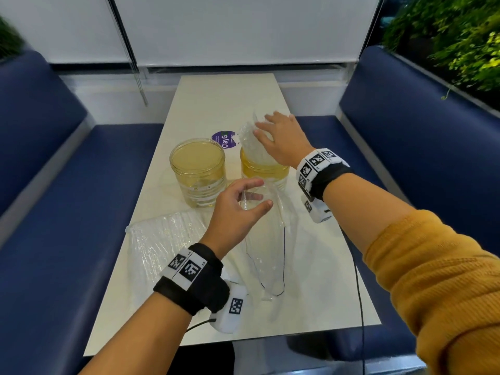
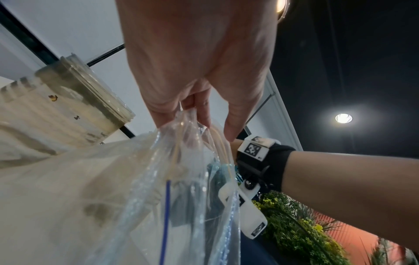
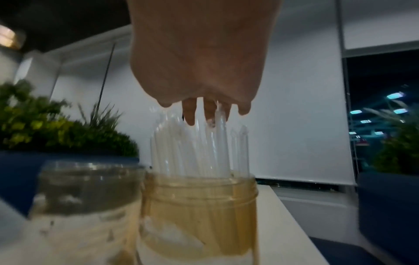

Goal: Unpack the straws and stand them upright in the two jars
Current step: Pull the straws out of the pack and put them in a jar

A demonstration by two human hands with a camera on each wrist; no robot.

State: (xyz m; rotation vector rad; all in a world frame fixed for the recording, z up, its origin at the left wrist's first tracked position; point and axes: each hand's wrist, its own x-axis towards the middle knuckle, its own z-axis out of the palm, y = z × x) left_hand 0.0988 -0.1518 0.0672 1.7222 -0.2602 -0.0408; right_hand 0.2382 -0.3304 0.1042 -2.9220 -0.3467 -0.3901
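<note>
Straws [image 1: 253, 143]: clear bunch standing upright in right jar [image 1: 263, 171], tops under right hand [image 1: 282, 139], fingers spread and straight, touching the tips. Left hand [image 1: 238, 209] pinches empty clear bag [image 1: 266, 255], hanging to table [image 1: 311, 266]. Left jar [image 1: 198, 175] empty. Second full straw packet [image 1: 159, 239] flat on table, left of left hand.

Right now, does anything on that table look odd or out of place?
Nothing spilled or broken. The straws stand in the right jar only; the left jar holds none. An unopened straw pack lies flat, and the left hand holds an emptied bag.
</note>
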